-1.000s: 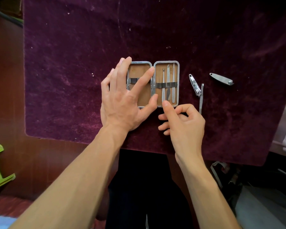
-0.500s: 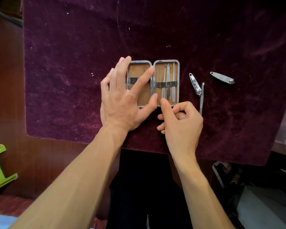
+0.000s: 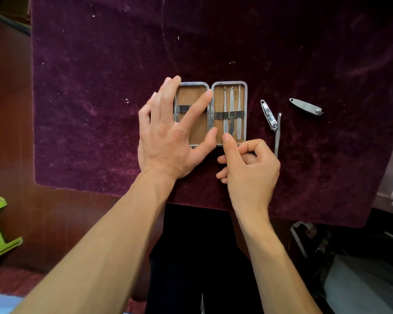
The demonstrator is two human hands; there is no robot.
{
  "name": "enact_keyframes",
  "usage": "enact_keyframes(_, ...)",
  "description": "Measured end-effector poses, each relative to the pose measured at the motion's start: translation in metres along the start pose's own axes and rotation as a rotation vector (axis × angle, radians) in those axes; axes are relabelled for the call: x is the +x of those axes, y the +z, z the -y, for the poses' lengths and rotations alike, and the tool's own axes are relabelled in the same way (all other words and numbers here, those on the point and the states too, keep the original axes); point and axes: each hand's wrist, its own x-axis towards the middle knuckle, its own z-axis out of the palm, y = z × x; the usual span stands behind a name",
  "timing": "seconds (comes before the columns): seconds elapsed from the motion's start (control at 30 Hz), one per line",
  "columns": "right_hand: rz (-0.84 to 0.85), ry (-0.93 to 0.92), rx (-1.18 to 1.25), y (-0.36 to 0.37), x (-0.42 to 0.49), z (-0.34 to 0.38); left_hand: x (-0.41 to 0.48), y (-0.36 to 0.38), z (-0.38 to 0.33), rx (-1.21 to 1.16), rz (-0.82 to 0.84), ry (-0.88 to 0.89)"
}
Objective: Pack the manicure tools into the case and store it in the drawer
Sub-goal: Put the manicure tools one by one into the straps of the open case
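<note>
The small metal case with a brown lining [image 3: 210, 114] lay open and flat on the dark purple velvet cloth [image 3: 100, 109], like a little book. Its right half held three thin silver tools [image 3: 232, 109] tucked under a dark stretchy band [image 3: 228, 114]. The band was there to stop them sliding about. The left half had a band too, but no tool could be seen under it.

The left hand [image 3: 168, 132] lay spread wide over the left half of the case. It held nothing. It was probably pressing down so the case would not slip. Its first finger reached across to the middle hinge, and its thumb touched the near edge.

The right hand [image 3: 247, 164] was curled up, with the thumb poking out. The thumb tip pressed at the near end of the tools, it seemed to push one further under the band. It was not gripping anything that could be seen.

Three more things were not packed yet. A small silver nail clipper [image 3: 268, 114] and a long thin nail file [image 3: 277, 134] lay touching, just right of the case. A bigger silver clipper [image 3: 305, 106] lay further right. No drawer could be seen.
</note>
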Motion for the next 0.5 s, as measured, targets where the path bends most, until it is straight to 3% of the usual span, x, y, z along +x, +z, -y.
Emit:
enact_keyframes(0.37, -0.003, -0.017, 0.011, 0.0, -0.001, -0.001, 0.0, -0.001, 0.0, -0.002, 0.006, -0.002)
enact_keyframes(0.5, -0.101, -0.066, 0.03, -0.017, -0.002, -0.001, 0.001, -0.001, 0.0, -0.006, 0.007, -0.006)
